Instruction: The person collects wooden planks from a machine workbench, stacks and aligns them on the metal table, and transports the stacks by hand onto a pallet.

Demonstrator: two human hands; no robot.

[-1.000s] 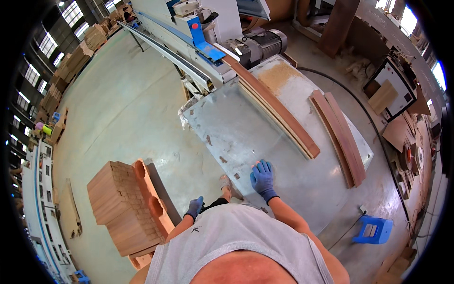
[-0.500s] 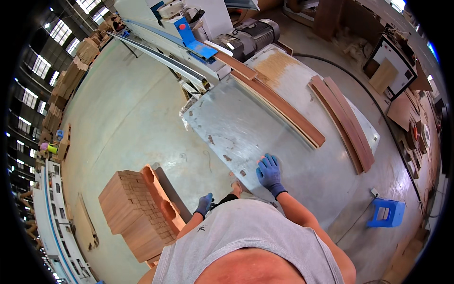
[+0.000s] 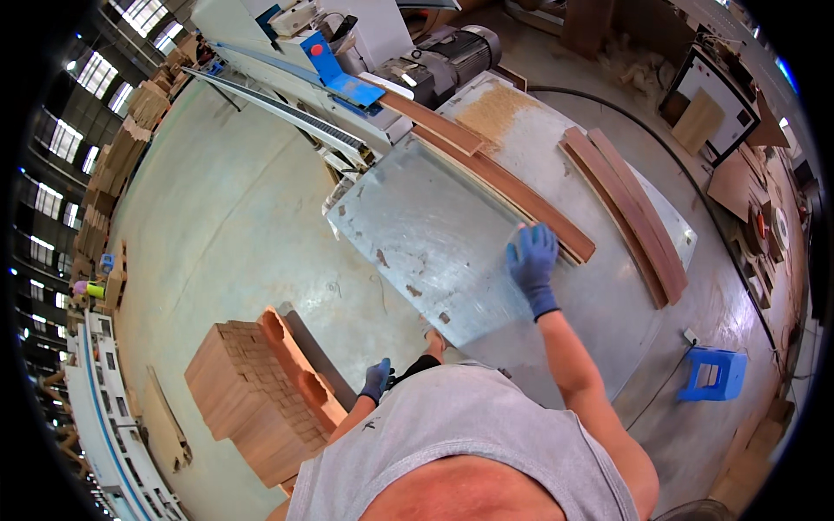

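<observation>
My right hand (image 3: 533, 265), in a blue-grey glove, reaches over the metal table (image 3: 417, 226). Its fingers are apart and it holds nothing that I can see. The fingertips are beside the near end of a stack of long brown planks (image 3: 530, 201); whether they touch it, I cannot tell. Another brown plank (image 3: 434, 124) comes out of the machine and overlaps the far part of that stack. My left hand (image 3: 376, 379), gloved alike, hangs low beside my waist with loose fingers and nothing visible in it.
More long planks (image 3: 630, 213) lie at the table's right side. A machine with a blue guard (image 3: 354, 89) and a motor (image 3: 447, 61) stands beyond. At lower left is a stack of brown boards (image 3: 252, 391). A blue stool (image 3: 712, 375) stands on the right.
My right hand has moved forward and right across the table to the end of the plank stack. The plank from the machine reaches slightly farther out. My left hand stays low.
</observation>
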